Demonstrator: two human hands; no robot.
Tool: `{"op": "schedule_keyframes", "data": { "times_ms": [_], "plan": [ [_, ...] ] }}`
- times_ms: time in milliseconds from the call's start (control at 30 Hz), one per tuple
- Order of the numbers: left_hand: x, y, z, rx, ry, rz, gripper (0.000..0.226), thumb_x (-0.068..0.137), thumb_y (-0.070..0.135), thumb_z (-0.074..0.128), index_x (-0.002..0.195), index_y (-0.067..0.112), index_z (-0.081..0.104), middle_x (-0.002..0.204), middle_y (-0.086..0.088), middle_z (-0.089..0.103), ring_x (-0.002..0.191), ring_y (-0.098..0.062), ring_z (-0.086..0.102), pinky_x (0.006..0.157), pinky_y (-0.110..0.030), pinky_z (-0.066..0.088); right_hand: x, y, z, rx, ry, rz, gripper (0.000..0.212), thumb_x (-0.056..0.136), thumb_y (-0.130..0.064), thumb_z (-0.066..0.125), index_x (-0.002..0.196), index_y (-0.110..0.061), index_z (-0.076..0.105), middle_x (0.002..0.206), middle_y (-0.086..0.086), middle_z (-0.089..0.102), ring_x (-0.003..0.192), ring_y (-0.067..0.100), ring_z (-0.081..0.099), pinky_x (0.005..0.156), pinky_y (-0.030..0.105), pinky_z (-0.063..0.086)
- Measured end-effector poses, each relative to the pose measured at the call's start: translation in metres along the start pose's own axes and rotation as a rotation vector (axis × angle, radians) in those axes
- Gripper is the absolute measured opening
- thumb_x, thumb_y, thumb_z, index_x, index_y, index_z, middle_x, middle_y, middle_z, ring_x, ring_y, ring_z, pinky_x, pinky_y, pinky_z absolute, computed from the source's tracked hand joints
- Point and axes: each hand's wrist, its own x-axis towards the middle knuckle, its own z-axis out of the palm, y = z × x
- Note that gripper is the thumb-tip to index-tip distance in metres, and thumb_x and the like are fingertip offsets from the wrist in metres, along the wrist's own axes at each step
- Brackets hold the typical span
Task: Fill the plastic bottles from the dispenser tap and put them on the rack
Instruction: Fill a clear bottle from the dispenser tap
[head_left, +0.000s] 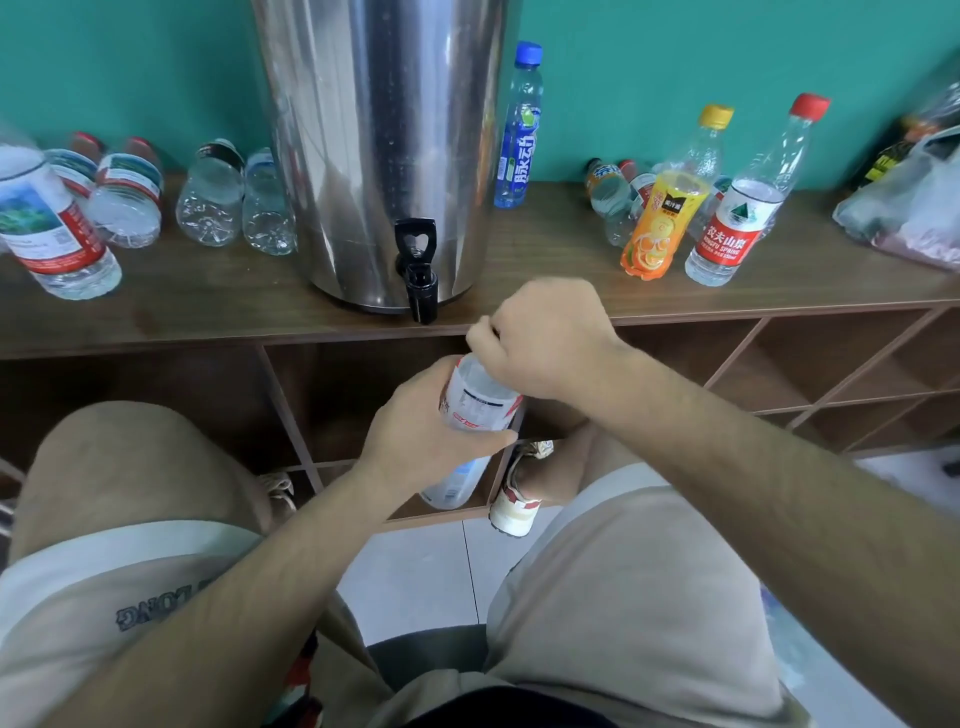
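My left hand (421, 426) grips a clear plastic bottle (480, 400) with a white and red label, held tilted below the shelf's front edge. My right hand (540, 338) is curled over the bottle's top, hiding the cap and neck. Just above and left of my hands hangs the black tap (418, 275) of the steel dispenser (384, 145), which stands on the wooden rack top (571, 270).
Several empty bottles lie on their sides left of the dispenser (210, 200). A blue-capped bottle (522, 130), an orange juice bottle (670, 208) and a red-capped bottle (748, 208) stand to the right. A plastic bag (914, 202) sits far right. Open rack cubbies (779, 364) lie below.
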Motion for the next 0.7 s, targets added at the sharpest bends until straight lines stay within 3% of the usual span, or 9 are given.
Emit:
{"op": "schedule_keyframes", "data": {
  "times_ms": [67,167,267,367,400,467,567,633,700],
  "plan": [
    [-0.005,0.012,0.012,0.145,0.138,-0.005,0.070,0.062,0.058,0.090,0.122,0.041,0.059,0.112,0.022,0.068,0.105,-0.002,0.064,0.090,-0.035,0.056,0.001,0.000,-0.002,0.030,-0.116,0.267,0.048,0.104,-0.035,0.031,0.063,-0.014,0.043,0.066,0.003,0.041,0.059,0.023,0.037,0.053,0.029,0.019],
    [-0.001,0.033,0.020,0.070,0.179,-0.003,0.065,0.061,0.064,0.086,0.118,0.047,0.057,0.108,0.026,0.067,0.102,0.001,0.063,0.086,-0.034,0.054,-0.003,0.007,-0.005,0.090,-0.007,0.377,0.060,0.106,-0.052,0.025,0.064,-0.016,0.047,0.064,0.002,0.042,0.059,0.023,0.038,0.053,0.030,0.020],
    [0.019,0.056,0.014,-0.069,0.150,-0.005,0.062,0.059,0.064,0.087,0.113,0.052,0.058,0.102,0.033,0.069,0.094,0.010,0.065,0.084,-0.031,0.055,-0.019,0.034,-0.010,0.604,0.196,0.451,0.074,0.100,-0.074,0.013,0.070,-0.022,0.055,0.069,-0.003,0.057,0.070,0.020,0.054,0.064,0.038,0.039],
    [0.052,0.085,0.009,-0.158,0.146,0.033,0.060,0.060,0.056,0.092,0.110,0.053,0.060,0.102,0.031,0.071,0.095,0.006,0.068,0.090,-0.040,0.058,-0.039,0.062,0.005,1.038,0.471,0.446,0.035,0.104,-0.044,0.031,0.101,-0.027,0.062,0.080,-0.003,0.064,0.081,0.012,0.061,0.077,0.042,0.049],
    [0.064,0.095,0.008,-0.161,0.154,0.054,0.060,0.060,0.055,0.092,0.110,0.054,0.060,0.103,0.031,0.070,0.095,0.006,0.068,0.090,-0.040,0.059,-0.045,0.068,0.013,1.081,0.491,0.431,0.028,0.100,-0.034,0.036,0.111,-0.028,0.060,0.085,-0.006,0.065,0.085,0.011,0.061,0.080,0.039,0.050],
    [0.088,0.113,0.006,-0.191,0.170,0.092,0.061,0.059,0.054,0.092,0.111,0.052,0.061,0.103,0.032,0.071,0.095,0.007,0.068,0.091,-0.039,0.059,-0.049,0.073,0.031,1.126,0.416,0.404,0.040,0.091,-0.032,0.045,0.131,-0.034,0.050,0.106,-0.015,0.066,0.101,0.005,0.062,0.088,0.034,0.050],
    [0.128,0.135,0.007,-0.234,0.195,0.119,0.065,0.054,0.054,0.091,0.111,0.043,0.063,0.102,0.027,0.073,0.094,0.004,0.070,0.090,-0.039,0.059,-0.033,0.070,0.042,1.000,0.312,0.416,0.077,0.080,-0.058,0.059,0.149,-0.041,0.030,0.137,-0.019,0.058,0.124,0.001,0.057,0.097,0.036,0.053],
    [0.152,0.143,0.013,-0.223,0.202,0.134,0.068,0.053,0.053,0.092,0.113,0.038,0.063,0.103,0.022,0.073,0.097,0.000,0.070,0.089,-0.037,0.059,-0.009,0.071,0.047,0.969,0.357,0.448,0.086,0.080,-0.059,0.070,0.151,-0.034,0.030,0.138,-0.012,0.059,0.125,0.011,0.058,0.093,0.037,0.055],
    [0.177,0.146,0.022,-0.188,0.203,0.144,0.067,0.058,0.048,0.095,0.114,0.035,0.062,0.105,0.020,0.072,0.101,-0.003,0.069,0.086,-0.031,0.057,0.017,0.079,0.054,0.959,0.379,0.488,0.078,0.088,-0.044,0.077,0.149,-0.021,0.034,0.135,0.001,0.062,0.122,0.022,0.061,0.092,0.040,0.054]
  ]
}}
